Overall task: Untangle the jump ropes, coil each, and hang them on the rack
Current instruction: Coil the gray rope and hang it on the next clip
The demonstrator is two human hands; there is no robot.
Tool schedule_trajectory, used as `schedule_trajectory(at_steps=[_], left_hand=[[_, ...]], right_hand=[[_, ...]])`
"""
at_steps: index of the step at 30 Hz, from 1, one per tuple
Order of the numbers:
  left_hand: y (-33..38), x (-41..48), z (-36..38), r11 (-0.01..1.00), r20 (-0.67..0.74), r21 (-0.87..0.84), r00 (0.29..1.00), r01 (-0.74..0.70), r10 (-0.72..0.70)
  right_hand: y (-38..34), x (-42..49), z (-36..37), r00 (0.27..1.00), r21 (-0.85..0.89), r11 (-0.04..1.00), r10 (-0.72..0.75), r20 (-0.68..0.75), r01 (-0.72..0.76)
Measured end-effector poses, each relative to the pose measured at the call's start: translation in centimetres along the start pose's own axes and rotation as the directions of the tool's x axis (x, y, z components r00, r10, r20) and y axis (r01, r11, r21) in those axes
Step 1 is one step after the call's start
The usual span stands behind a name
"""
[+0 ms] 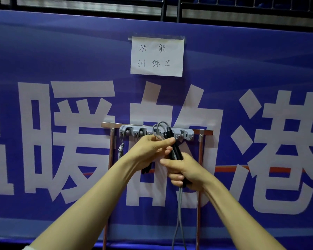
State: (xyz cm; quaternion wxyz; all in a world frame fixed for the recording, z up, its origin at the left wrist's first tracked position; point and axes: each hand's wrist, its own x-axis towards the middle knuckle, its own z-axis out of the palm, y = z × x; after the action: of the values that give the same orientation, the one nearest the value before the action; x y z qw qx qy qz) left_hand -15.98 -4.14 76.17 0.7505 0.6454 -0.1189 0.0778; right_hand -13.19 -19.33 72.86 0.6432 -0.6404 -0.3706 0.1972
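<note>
A grey rack (pixel 187 134) with several clips and hooks is fixed to a metal frame against the blue banner. Both hands hold a jump rope with black handles (pixel 176 150) and a grey cord (pixel 179 210) right in front of the rack. My left hand (pixel 150 148) pinches the cord loops that arch up over the rack's middle. My right hand (pixel 183 170) grips the black handles lower down, and the cord hangs from it toward the floor. Another rope's handle (pixel 121 150) dangles from a hook at the rack's left end.
The rack's metal frame (pixel 111 154) has two upright legs. A handwritten paper sign (pixel 156 56) is taped to the banner above. A dark railing (pixel 170 9) runs along the top.
</note>
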Motion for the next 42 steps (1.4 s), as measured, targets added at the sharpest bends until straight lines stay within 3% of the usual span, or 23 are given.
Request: schedule_trajectory(at_steps=[4,11,14,17,19,24,28,31,33,36,38,42], left_hand=[[0.3,-0.6,0.0,0.995,0.19,0.1,0.982,-0.015,-0.004],[1.9,-0.8,0.7,0.964,0.156,0.226,0.982,-0.142,0.109],[3.1,-0.6,0.2,0.944,0.155,0.289,0.981,-0.16,0.119],[4.0,-0.2,0.2,0.897,0.17,0.408,0.979,-0.17,0.108],[4.8,-0.1,0.3,0.878,0.198,0.437,0.973,-0.194,0.117],[5.9,-0.5,0.5,0.906,0.159,0.351,0.969,-0.236,0.191],[3.7,0.1,0.5,0.904,-0.016,0.354,0.966,-0.238,0.26],[-0.7,0.0,0.6,0.928,0.021,0.356,0.994,-0.11,0.11],[-2.6,-0.5,0.4,0.977,0.126,0.213,0.992,0.0,-0.027],[-3.0,-0.5,-1.4,0.998,0.161,0.063,0.986,0.032,-0.042],[-2.8,-0.1,-2.7,0.998,0.154,0.039,0.987,0.05,-0.056],[-3.5,0.0,-3.1,0.97,0.164,0.148,0.962,0.195,-0.219]], right_hand=[[-1.0,-0.9,-1.2,0.984,0.028,0.994,0.103,0.142,-0.108],[-0.9,-1.1,-1.1,0.999,-0.023,0.999,-0.029,0.045,0.03],[0.0,-1.7,-1.0,0.997,-0.259,0.965,-0.051,-0.049,0.037],[0.2,-1.5,-0.3,0.982,-0.581,0.813,-0.131,-0.138,0.027],[-0.2,-1.2,0.1,0.953,-0.648,0.76,-0.232,-0.193,0.054],[-1.5,-0.7,1.3,0.945,-0.517,0.849,-0.25,-0.208,0.111],[-2.4,0.3,2.3,0.94,-0.307,0.942,-0.22,-0.26,0.136],[-3.3,2.0,1.4,0.905,-0.275,0.946,-0.263,-0.335,0.173],[-3.9,3.2,0.4,0.884,-0.283,0.943,-0.276,-0.377,0.174],[-4.6,4.2,-0.9,0.861,-0.412,0.9,-0.319,-0.396,0.144],[-5.2,4.1,-1.2,0.876,-0.512,0.851,-0.332,-0.35,0.118],[-6.4,3.5,-0.9,0.957,-0.507,0.851,-0.247,-0.155,0.138]])
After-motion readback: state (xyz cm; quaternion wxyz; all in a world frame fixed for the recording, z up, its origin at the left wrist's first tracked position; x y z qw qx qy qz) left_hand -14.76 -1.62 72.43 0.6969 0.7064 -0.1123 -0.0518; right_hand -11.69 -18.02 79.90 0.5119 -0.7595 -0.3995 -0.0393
